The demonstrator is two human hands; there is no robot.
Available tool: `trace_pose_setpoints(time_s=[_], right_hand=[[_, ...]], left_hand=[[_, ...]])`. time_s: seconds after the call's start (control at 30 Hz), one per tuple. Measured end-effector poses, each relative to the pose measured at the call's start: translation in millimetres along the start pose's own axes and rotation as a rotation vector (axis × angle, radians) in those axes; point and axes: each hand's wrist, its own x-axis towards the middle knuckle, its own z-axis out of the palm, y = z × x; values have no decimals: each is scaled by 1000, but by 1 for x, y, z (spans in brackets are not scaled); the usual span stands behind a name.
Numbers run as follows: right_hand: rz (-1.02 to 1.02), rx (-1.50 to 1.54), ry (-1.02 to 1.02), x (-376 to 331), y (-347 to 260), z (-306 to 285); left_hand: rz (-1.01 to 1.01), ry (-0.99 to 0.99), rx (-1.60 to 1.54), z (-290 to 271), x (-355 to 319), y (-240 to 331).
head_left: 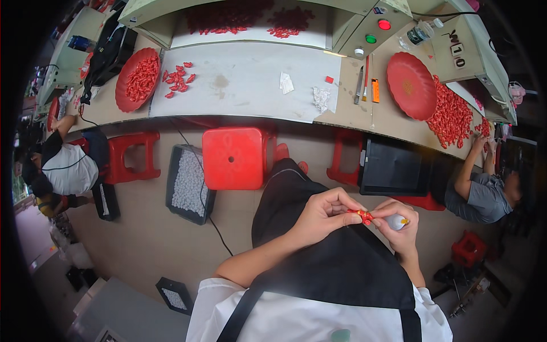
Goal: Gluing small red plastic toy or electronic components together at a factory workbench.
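Above my black apron, my left hand [325, 218] pinches a small red figure with yellow details [364, 216] between thumb and fingertips. From the other side, my right hand [405, 232] also has its thumb and fingers on this piece. Tucked within the right hand is a small white bottle [394, 221] with a yellow tip. The fingers partly cover both the piece and the bottle, so the figure's exact shape cannot be made out.
Beyond a red stool [231, 151] stands a workbench with a white sheet [245, 80], loose red pieces [178, 80] and red scalloped plates [411, 85]. A bin of white balls [189, 179] is on the floor. Co-workers sit left and right [476, 191].
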Motion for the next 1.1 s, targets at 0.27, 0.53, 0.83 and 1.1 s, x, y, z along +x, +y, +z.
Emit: trace_pose_setpoints(time_s=[0.27,0.53,0.83,1.1], right_hand=[[-115,50,45,-32,16,-9],[-121,115,122,-52,15,-17],[-216,81,33,-32,17,-19],[-423,108,-108,35,12,10]], left_hand=[[29,-39,67,18,-8,-19],[27,-77,123,38,-7,-20],[61,54,167,38,-9,-11],[185,117,180,-9,1,28]])
